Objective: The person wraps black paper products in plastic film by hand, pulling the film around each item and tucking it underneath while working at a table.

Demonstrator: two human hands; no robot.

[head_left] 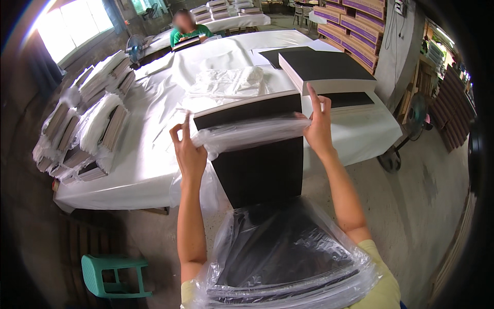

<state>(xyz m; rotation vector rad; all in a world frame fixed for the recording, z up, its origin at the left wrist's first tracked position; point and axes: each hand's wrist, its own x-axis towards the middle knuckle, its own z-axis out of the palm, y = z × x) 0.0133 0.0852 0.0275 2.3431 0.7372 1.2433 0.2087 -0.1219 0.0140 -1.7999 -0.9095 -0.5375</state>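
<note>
A stack of black boards stands on end in front of the person, its lower part sunk in a clear plastic bag that bunches against the person's chest, its top edge just short of the near edge of the white table. Across the upper part of the stack the bag's mouth is rolled into a crumpled band. The left hand pinches the left end of that band between thumb and fingers, at the stack's left edge. The right hand grips the right end at the stack's right edge, forefinger stretched upward, the other fingers curled on the plastic.

Beyond the stack, on the table, lies a loose heap of clear bags. To the right of it and farther back a thick pile of black-topped boards sits close to the table's right edge, with a thinner pile just below it. Along the table's left edge, well apart from the stack, wrapped bundles lean in rows and overhang the side. A wide strip of bare white cloth lies between those bundles and the stack. At the far end of the table sits another person in a green shirt. On the floor left of the stack, under the table's near edge, stands a green stool; the concrete floor to the right of the stack lies open up to a standing fan.
</note>
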